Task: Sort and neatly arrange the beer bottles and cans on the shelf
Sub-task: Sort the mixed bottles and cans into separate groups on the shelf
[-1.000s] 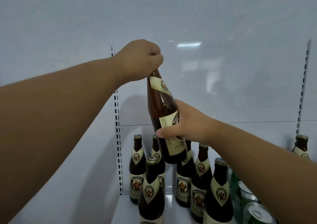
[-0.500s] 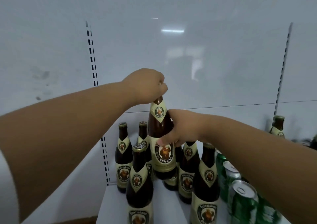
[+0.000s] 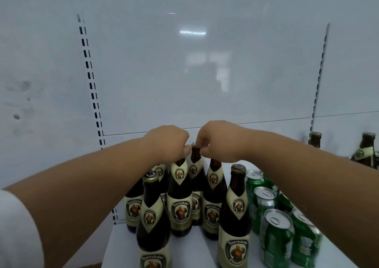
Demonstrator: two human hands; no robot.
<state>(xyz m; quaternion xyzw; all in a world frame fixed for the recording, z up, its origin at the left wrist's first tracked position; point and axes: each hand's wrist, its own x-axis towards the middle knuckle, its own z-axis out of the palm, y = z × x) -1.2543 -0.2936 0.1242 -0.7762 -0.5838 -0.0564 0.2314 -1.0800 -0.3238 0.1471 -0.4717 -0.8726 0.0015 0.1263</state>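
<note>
Back panel: my view faces a glossy white shelf back wall with a slotted upright rail at its left.
Shelf: a flat white shelf board carries all the containers.
Bottle group: brown glass beer bottles with cream labels stand upright and capped, packed close together at the left of the board; contents cannot be seen through the dark glass.
Can group: green aluminium beer cans with silver tops stand in rows just beside the bottles on the right, pull tabs unopened.
Far bottles: two more brown bottles stand well apart at the right edge.
My left hand: fingers curled, fingertips touching the neck of the rear centre brown bottle.
My right hand: fingers curled, pinching the same neck near its cap.
Held bottle position: upright on the board, in the back row of the group.
</note>
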